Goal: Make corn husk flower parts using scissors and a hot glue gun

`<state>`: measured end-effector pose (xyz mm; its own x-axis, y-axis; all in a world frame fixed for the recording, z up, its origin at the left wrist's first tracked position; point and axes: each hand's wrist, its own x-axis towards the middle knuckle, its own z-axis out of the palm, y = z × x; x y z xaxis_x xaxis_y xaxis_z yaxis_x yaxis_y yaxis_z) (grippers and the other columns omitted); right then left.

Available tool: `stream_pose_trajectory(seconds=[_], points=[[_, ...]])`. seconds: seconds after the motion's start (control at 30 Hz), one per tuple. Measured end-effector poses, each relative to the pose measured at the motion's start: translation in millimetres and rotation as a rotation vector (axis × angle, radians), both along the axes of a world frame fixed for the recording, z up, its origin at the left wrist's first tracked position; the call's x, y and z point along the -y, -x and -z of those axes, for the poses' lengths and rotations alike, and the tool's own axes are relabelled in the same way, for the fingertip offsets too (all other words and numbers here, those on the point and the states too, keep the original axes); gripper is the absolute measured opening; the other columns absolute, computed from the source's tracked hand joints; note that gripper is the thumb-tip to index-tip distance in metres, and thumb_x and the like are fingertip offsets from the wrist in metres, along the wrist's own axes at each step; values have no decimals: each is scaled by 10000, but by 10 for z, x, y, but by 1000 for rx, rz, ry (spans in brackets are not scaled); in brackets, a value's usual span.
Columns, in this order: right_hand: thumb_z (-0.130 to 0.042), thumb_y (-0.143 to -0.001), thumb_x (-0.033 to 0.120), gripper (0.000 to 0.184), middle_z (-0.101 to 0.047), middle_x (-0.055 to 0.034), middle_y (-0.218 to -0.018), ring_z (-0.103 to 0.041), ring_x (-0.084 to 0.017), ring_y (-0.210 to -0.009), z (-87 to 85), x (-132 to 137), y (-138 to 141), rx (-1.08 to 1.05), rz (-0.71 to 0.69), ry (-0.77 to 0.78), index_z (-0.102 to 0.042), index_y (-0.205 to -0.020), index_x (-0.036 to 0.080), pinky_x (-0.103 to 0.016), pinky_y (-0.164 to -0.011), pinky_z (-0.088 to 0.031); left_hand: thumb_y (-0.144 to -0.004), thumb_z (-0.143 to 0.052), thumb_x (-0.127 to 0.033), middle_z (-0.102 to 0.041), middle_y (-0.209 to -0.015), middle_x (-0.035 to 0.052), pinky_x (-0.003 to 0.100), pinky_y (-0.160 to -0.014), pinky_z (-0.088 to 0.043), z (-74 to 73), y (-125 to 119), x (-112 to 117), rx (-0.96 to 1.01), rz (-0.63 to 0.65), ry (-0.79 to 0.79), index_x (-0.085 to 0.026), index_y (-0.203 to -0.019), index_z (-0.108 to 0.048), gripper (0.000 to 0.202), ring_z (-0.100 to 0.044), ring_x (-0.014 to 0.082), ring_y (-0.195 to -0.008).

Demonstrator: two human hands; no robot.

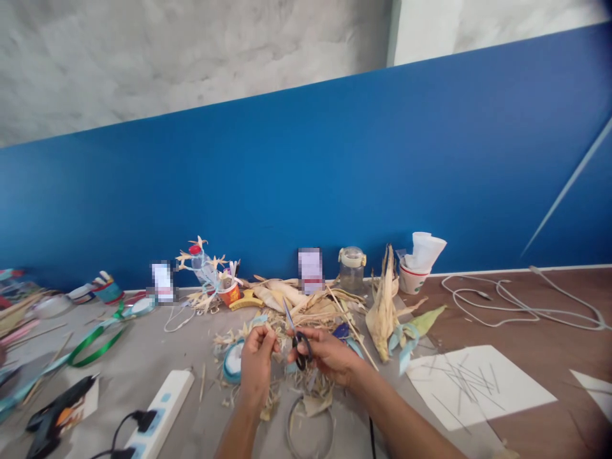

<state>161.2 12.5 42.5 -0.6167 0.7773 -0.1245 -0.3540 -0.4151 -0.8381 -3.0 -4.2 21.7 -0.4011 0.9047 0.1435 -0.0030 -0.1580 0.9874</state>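
My right hand (332, 357) grips a pair of scissors (289, 313) by the black handles, with the blades pointing up and away from me. Close by on the left, my left hand (255, 364) is closed in a pinch; a small pale bit seems to sit at the fingertips, too small to name. Dried corn husks (272, 294) lie heaped just beyond both hands. Beside the left wrist rests a roll of light blue ribbon (232, 362), partly covered. Husk scraps are strewn beneath the hands, near a round hoop (291, 428).
At left are a glue gun (60, 411), a power strip (165, 408) and green ribbon (98, 350). A bottle (203, 268), a jar (352, 271) and a paper cup (412, 279) stand along the blue partition (287, 178). Thin wires lie on white paper (507, 382) at right.
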Motion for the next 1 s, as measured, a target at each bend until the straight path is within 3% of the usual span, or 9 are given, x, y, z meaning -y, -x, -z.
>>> stream_pose_trajectory(seconds=[0.13, 0.27, 0.53, 1.0], points=[[-756, -551, 274, 382, -530, 74, -558, -432, -72, -492, 76, -39, 70, -39, 232, -21, -641, -905, 184, -191, -487, -259, -703, -679, -478, -517, -523, -47, 239, -549, -370, -27, -16, 14, -6, 55, -7, -185, -661, -556, 321, -464, 112, -509], [-794, -502, 266, 457, -571, 63, -635, -507, -102, -561, 151, -68, 176, -76, 453, -103, -576, -899, 204, -215, -551, -373, -707, -670, -483, -520, -511, -42, 243, -540, -368, -44, -105, 46, -42, 141, 20, -188, -652, -552, 322, -464, 122, -506], [-723, -553, 216, 346, -567, 70, -587, -516, -102, -530, 164, -31, 288, 4, 512, -205, -557, -855, 202, -208, -507, -390, -704, -658, -501, -514, -533, -37, 253, -559, -366, -73, -185, 88, -107, 199, 59, -188, -654, -561, 332, -470, 137, -529], [-723, -539, 209, 378, -559, 76, -568, -509, -98, -517, 199, -88, 295, -32, 573, -183, -577, -888, 195, -202, -499, -389, -679, -689, -468, -526, -516, -36, 240, -538, -348, -73, -195, 83, -19, 191, 79, -182, -652, -563, 314, -463, 126, -515]])
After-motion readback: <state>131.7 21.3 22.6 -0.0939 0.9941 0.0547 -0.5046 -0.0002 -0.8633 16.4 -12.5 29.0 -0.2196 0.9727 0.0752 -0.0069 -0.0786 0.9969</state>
